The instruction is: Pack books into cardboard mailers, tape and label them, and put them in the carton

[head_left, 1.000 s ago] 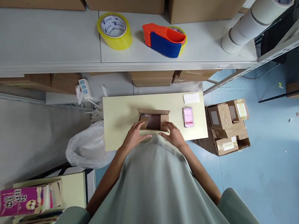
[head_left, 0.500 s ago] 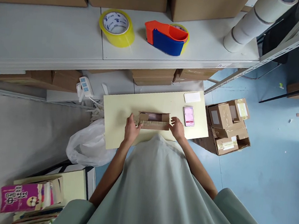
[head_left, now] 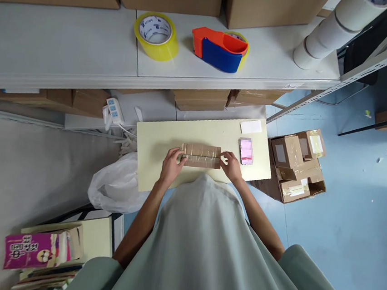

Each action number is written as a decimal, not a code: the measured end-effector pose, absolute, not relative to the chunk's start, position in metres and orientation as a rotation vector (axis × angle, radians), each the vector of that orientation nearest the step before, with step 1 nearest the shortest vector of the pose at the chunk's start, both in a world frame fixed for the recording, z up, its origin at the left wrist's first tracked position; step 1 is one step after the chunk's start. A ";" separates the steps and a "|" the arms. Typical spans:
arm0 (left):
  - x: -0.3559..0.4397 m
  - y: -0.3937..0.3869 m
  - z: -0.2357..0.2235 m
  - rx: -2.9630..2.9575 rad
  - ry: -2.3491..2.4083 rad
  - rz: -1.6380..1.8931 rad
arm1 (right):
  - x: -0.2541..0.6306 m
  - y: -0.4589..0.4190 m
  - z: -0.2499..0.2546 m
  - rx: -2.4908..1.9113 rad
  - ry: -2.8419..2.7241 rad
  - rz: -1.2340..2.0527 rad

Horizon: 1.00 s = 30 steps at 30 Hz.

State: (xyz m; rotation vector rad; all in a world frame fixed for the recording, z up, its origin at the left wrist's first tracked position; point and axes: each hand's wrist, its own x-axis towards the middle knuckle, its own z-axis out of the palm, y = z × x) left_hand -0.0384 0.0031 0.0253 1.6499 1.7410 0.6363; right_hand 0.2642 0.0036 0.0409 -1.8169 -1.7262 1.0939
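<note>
Head view, and nearest of all we have two hands at a brown box (head_left: 201,156) on the cream counter (head_left: 152,175)! Left hand (head_left: 173,163) is at its left end, grip half curled, thumb and fingers parted about the near corner; right hand (head_left: 230,167) mirrors it at the right end, though whether either really squeezes the cardboard, I cannot tell. Flaps lie down, meeting along a lengthwise seam, and that two-ended hold looks meant to keep them level and the box steady. Just beyond the right hand sits a pink packet (head_left: 246,151), a white card (head_left: 251,126) behind it, both within easy reach. Farther back, up on the shelf (head_left: 96,49), a yellow tape roll (head_left: 167,51) and a tape dispenser (head_left: 221,56) stand near its front edge, presumably for handy grabbing.
</note>
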 end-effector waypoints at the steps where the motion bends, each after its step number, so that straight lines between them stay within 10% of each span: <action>1: -0.037 0.000 0.023 1.597 1.745 0.660 | 0.263 0.001 0.038 -1.814 -1.686 1.141; 21: -0.008 -0.015 0.031 1.443 1.790 0.766 | 0.282 0.012 0.045 -1.877 -1.573 1.142; 30: -0.012 0.074 0.120 1.674 1.691 1.096 | 0.265 0.119 0.164 -1.550 -1.871 0.489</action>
